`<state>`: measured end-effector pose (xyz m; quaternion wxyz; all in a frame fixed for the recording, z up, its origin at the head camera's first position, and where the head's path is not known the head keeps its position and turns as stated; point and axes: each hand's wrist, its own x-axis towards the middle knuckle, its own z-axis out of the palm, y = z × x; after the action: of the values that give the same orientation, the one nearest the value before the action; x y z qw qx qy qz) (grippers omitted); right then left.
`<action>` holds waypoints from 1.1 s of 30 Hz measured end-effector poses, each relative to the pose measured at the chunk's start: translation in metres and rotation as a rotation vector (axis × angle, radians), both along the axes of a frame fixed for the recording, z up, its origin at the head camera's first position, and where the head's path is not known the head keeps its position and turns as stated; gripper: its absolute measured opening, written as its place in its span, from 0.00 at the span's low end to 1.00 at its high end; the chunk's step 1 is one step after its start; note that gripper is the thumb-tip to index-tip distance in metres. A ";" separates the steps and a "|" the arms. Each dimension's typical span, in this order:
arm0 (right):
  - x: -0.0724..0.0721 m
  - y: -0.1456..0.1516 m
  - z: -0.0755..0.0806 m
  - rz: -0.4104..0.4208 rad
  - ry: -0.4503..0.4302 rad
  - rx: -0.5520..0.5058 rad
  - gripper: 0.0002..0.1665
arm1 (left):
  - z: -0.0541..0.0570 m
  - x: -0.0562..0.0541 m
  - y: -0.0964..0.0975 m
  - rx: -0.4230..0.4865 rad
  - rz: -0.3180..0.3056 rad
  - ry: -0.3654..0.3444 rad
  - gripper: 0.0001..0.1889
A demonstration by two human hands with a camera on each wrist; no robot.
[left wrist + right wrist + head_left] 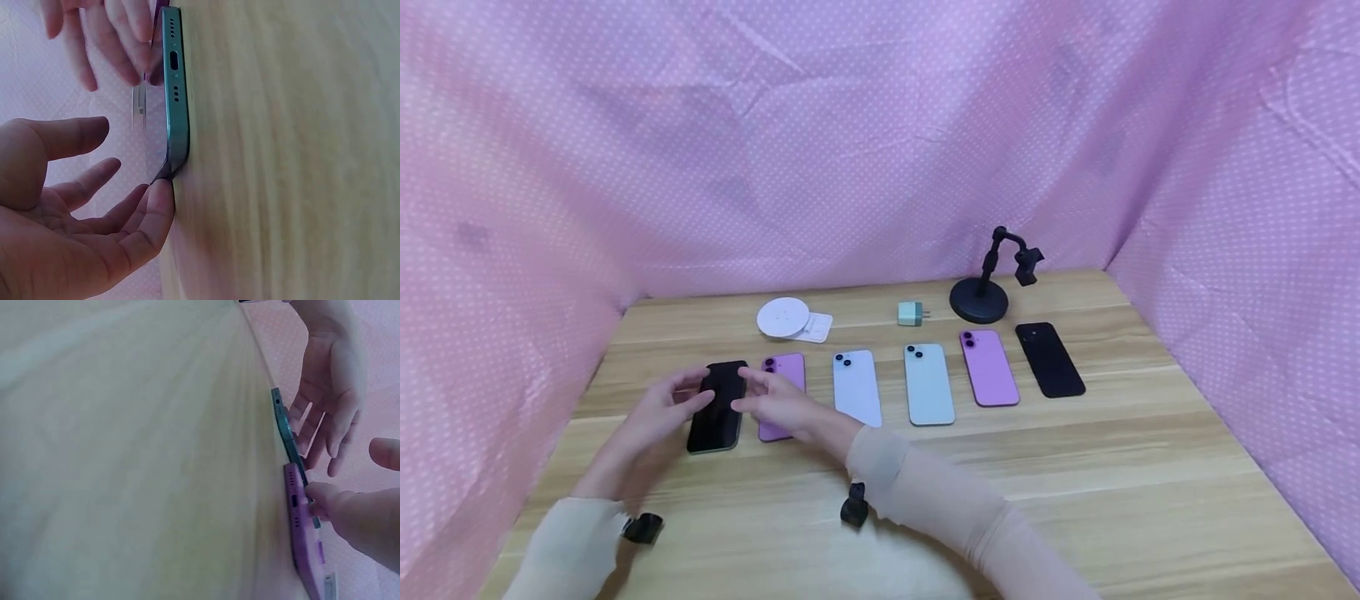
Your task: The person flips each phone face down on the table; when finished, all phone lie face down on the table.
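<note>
At the left end of a row of phones lies a phone with its dark screen up point(717, 425). Its green metal edge point(177, 119) shows in the left wrist view, flat against the table. My left hand point(658, 410) is at the left side of this phone, fingers loosely bent and a fingertip touching its lower corner. Over from the right comes my right hand point(786, 407), above the neighbouring purple phone point(775, 429) and by the dark-screen phone's right edge. Neither hand grips the phone. Part of the purple phone is hidden under the right hand.
Further right lie a lavender phone point(856, 387), a pale green phone point(928, 387), another purple phone point(990, 371) and a black phone point(1051, 362), backs up. Behind them are a white round charging pad point(782, 317), a green plug adapter point(909, 313) and a black stand point(979, 300).
</note>
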<state>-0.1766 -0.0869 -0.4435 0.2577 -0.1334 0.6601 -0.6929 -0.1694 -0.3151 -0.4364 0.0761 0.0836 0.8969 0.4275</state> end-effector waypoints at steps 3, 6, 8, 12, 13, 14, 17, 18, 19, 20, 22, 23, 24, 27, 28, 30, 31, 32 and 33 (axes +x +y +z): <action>-0.002 -0.005 -0.002 -0.003 -0.101 -0.067 0.41 | -0.001 0.002 -0.002 -0.013 0.005 0.004 0.30; -0.003 -0.012 -0.002 -0.001 -0.220 -0.145 0.41 | -0.003 0.005 -0.005 -0.011 0.011 0.013 0.28; -0.003 -0.015 -0.002 -0.001 -0.288 -0.179 0.41 | -0.005 0.007 -0.006 0.002 0.013 0.018 0.27; -0.002 -0.019 -0.002 -0.001 -0.356 -0.198 0.41 | -0.008 0.010 -0.005 0.022 0.018 0.023 0.26; -0.002 -0.018 -0.002 -0.001 -0.363 -0.198 0.41 | -0.008 0.009 -0.005 0.025 0.015 0.020 0.26; -0.002 -0.017 -0.003 -0.002 -0.364 -0.194 0.41 | -0.008 0.008 -0.004 0.025 0.014 0.011 0.26; -0.006 -0.012 -0.004 -0.006 -0.368 -0.206 0.42 | -0.008 0.003 0.000 0.034 0.000 -0.007 0.26; -0.008 -0.010 -0.004 -0.009 -0.369 -0.209 0.42 | -0.008 0.000 0.001 0.039 -0.004 -0.013 0.26; -0.009 -0.008 -0.004 -0.013 -0.372 -0.216 0.42 | -0.009 -0.002 0.002 0.053 -0.010 -0.018 0.26; -0.011 -0.006 -0.004 -0.016 -0.376 -0.225 0.42 | -0.009 -0.004 0.003 0.056 -0.010 -0.020 0.26; -0.014 -0.004 -0.005 -0.018 -0.393 -0.246 0.42 | -0.009 -0.007 0.004 0.078 -0.012 -0.023 0.26; -0.015 -0.004 -0.004 -0.018 -0.401 -0.253 0.41 | -0.008 -0.007 0.004 0.083 -0.011 -0.025 0.26; -0.016 -0.004 -0.004 -0.018 -0.412 -0.265 0.41 | -0.008 -0.007 0.004 0.092 -0.011 -0.027 0.26; -0.017 -0.005 -0.004 -0.019 -0.446 -0.288 0.41 | -0.009 -0.005 0.001 0.104 -0.010 -0.033 0.25; -0.017 -0.006 -0.004 -0.020 -0.453 -0.292 0.40 | -0.009 -0.005 0.000 0.105 -0.007 -0.037 0.25; -0.018 -0.006 -0.004 -0.019 -0.464 -0.298 0.40 | -0.009 -0.005 -0.001 0.108 -0.005 -0.045 0.25; -0.019 -0.006 -0.004 -0.018 -0.465 -0.297 0.40 | -0.009 -0.005 -0.001 0.105 -0.005 -0.044 0.25; -0.019 -0.006 -0.005 -0.017 -0.465 -0.296 0.40 | -0.009 -0.006 -0.001 0.101 -0.004 -0.047 0.25; -0.020 -0.006 -0.005 -0.014 -0.461 -0.297 0.40 | -0.009 -0.007 -0.001 0.097 -0.003 -0.045 0.25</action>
<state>-0.1965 -0.0931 -0.4488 0.3740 -0.0037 0.4759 -0.7960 -0.1760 -0.3157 -0.4457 0.0929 0.0787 0.8730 0.4724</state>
